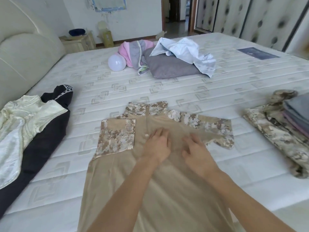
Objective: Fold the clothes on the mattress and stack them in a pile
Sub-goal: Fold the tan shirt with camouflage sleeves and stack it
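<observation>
A tan shirt (117, 178) with camouflage sleeves lies flat on the white mattress (167, 91) in front of me, collar away from me. Its left sleeve is folded in over the body; its right sleeve stretches out to the right. My left hand (157, 144) rests flat on the chest with straight fingers. My right hand (197, 151) lies beside it on the cloth, fingers spread and relaxed. A stack of folded clothes (280, 131) sits at the right edge, camouflage below, grey and purple pieces on top. At the left lie a cream garment (21, 121) and a dark garment (43, 151), unfolded.
At the far side of the mattress lie a grey pillow (167, 67), a crumpled pale blue garment (187, 52), a pink and grey garment (133, 49) and a white balloon (116, 62). A padded headboard (21, 52) rises at the left. A doorway opens behind.
</observation>
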